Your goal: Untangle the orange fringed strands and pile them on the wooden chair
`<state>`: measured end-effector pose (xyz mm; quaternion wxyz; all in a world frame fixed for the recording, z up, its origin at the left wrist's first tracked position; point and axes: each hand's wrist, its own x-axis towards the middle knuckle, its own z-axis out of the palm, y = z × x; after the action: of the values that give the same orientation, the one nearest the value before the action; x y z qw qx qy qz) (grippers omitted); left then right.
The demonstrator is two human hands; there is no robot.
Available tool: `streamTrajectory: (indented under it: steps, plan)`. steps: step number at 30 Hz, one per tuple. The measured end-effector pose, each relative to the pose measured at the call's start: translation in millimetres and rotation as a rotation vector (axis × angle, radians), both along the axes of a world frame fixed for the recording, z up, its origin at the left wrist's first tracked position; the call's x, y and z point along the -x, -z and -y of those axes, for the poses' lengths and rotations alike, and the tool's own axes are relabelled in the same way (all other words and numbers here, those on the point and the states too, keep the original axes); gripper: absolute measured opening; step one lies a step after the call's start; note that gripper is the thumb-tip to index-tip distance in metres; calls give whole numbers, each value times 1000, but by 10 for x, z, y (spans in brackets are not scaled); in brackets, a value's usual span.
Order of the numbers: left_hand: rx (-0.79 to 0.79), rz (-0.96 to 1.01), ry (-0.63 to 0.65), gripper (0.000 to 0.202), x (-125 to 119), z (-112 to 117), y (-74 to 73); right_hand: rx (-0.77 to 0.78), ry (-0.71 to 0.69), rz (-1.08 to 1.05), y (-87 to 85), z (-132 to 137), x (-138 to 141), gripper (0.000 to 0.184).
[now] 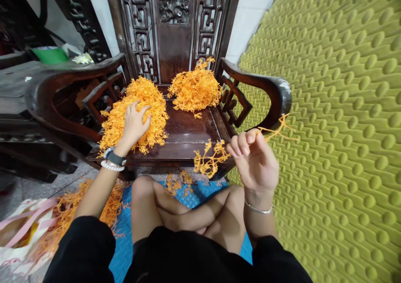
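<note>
Head cam looks down at a dark wooden chair (188, 132) used as a work surface, with orange stringy stuff everywhere. Left hand (134, 122) lies flat on the nearer orange pile (138, 111), fingers spread and loose on top, not closed around anything as far as I can tell. That pile sits right under and around those fingertips, so the left hand is clearly the closer one to the bulk.

Right hand (255, 159) is pinched shut on a single orange strand (219, 155). Its long axis runs roughly sideways through the pinch: a bushy end dangles off the thumb side toward the chair's front edge, and a thin tail (277, 128) sticks out past the fingers toward the green bumpy mat (338, 107).

Second orange pile (196, 88) sits farther back on the seat, well beyond both hands and touching neither.
</note>
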<state>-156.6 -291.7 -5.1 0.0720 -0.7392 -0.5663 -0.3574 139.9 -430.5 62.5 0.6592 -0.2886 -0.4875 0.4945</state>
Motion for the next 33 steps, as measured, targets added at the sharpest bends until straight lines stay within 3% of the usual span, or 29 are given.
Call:
streamTrajectory:
  steps: [3, 5, 6, 9, 11, 13, 16, 19, 21, 23, 28, 31, 33]
  plan:
    - [85, 178, 278, 30, -315, 416, 118, -45, -16, -56, -96, 12, -35, 24]
    - [326, 315, 514, 30, -569, 739, 361, -91, -3, -84, -153, 34, -67, 23]
    - [460, 358, 574, 31, -695, 886, 518, -110, 12, -88, -173, 47, -85, 22]
    - [637, 449, 589, 32, -1013, 1206, 959, -113, 43, -76, -171, 85, -121, 21]
    - [603, 533, 564, 34, -1158, 1318, 1090, -53, 19, -42, -101, 101, -100, 20]
    - [483, 670, 570, 44, -1255, 1386, 1042, 36, -45, 2, 19, 105, -30, 20]
    - [355, 872, 697, 63, -1357, 1487, 772, 162, -209, 6, 234, 111, 129, 19]
    - [574, 890, 855, 59, -1429, 1620, 549, 277, -372, -35, 397, 160, 238, 20]
    - [832, 806, 955, 36, -1429, 1710, 496, 356, -478, -11, 457, 232, 232, 25]
    - [1000, 698, 1007, 33, -1357, 1782, 487, 408, -551, 36, 492, 324, 172, 32]
    - [1042, 425, 939, 37, -950, 1867, 439, 514, -578, -22, 558, 533, -2, 35]
    - [1109, 408, 915, 38, -759, 1918, 402, 533, -563, -44, 554, 610, -44, 37]
    - [1061, 379, 935, 37, -694, 1979, 393, 537, -565, -9, 525, 656, -57, 38]
